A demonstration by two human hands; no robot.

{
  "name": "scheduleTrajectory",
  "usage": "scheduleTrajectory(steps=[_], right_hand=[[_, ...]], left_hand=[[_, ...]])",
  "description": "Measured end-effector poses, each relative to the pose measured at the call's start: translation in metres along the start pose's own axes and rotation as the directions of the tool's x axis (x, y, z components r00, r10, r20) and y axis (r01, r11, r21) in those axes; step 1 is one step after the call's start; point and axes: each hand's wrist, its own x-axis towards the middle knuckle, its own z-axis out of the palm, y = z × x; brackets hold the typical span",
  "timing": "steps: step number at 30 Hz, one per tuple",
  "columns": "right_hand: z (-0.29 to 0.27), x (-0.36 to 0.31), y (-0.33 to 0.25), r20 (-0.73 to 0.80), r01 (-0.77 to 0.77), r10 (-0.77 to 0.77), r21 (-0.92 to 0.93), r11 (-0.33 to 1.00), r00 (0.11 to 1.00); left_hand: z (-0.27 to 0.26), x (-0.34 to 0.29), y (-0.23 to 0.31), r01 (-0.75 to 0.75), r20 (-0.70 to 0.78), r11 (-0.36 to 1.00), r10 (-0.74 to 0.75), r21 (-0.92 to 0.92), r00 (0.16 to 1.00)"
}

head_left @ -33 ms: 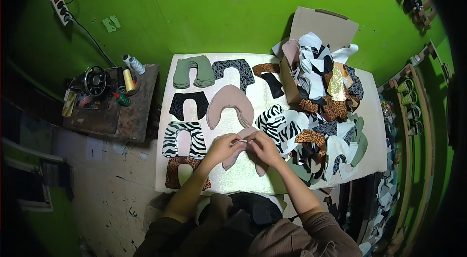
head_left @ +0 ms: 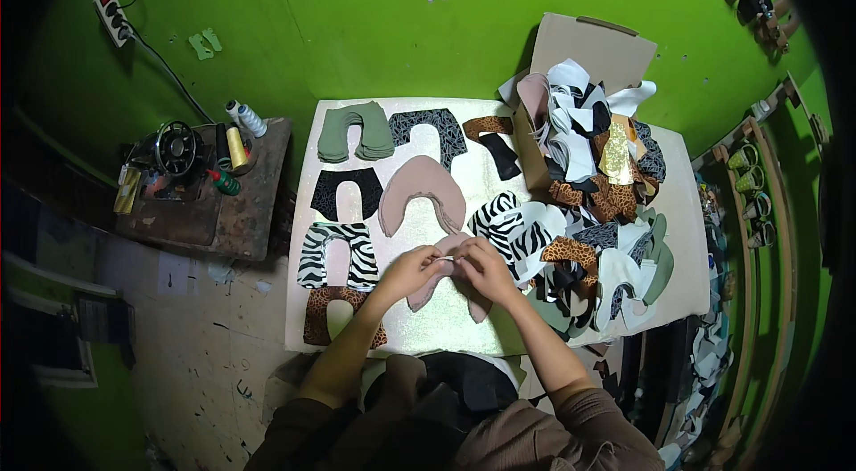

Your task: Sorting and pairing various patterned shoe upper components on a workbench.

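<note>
Fingers [head_left: 431, 255] of left hand [head_left: 408, 275] and right hand [head_left: 487, 271] seem clamped on the pink piece [head_left: 480, 307], which uneven pulling could push among zebra pieces [head_left: 496, 220] right of them.

Open table [head_left: 446, 328] strip between the forearms [head_left: 349, 342] at the near edge, passable up to the held pink pieces [head_left: 426, 292]; pink stack [head_left: 412, 177] blocks beyond, zebra stack [head_left: 312, 262] the left, scrap heap [head_left: 571, 251] and cardboard box [head_left: 532, 150] the right.
</note>
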Motion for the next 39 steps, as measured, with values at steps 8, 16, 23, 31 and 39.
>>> scheduleTrajectory(steps=[8,16,23,31,39], right_hand=[[0.002,-0.008,-0.003,-0.065,0.238,-0.297,-0.453,0.859,0.953],[0.007,-0.021,-0.01,0.038,-0.048,0.05,-0.054,0.997,0.998],[-0.023,0.002,-0.02,0.218,-0.403,0.343,0.367,0.839,0.914],[-0.021,-0.007,0.011,0.659,-0.74,0.353,0.647,0.183,0.664],[-0.013,0.022,0.03,0.478,-0.665,0.57,0.727,0.172,0.669]], left_hand=[[0.003,-0.008,0.003,0.133,0.027,0.974,-0.13,-0.183,0.991],[0.004,-0.01,0.0,-0.064,-0.09,0.993,0.055,-0.102,0.994],[-0.005,-0.018,0.009,0.186,0.205,0.947,-0.133,-0.261,0.97],[-0.022,-0.017,0.005,0.197,0.038,0.706,-0.235,-0.68,0.971],[-0.028,-0.011,-0.004,0.426,0.212,0.615,-0.391,-0.664,0.896]])
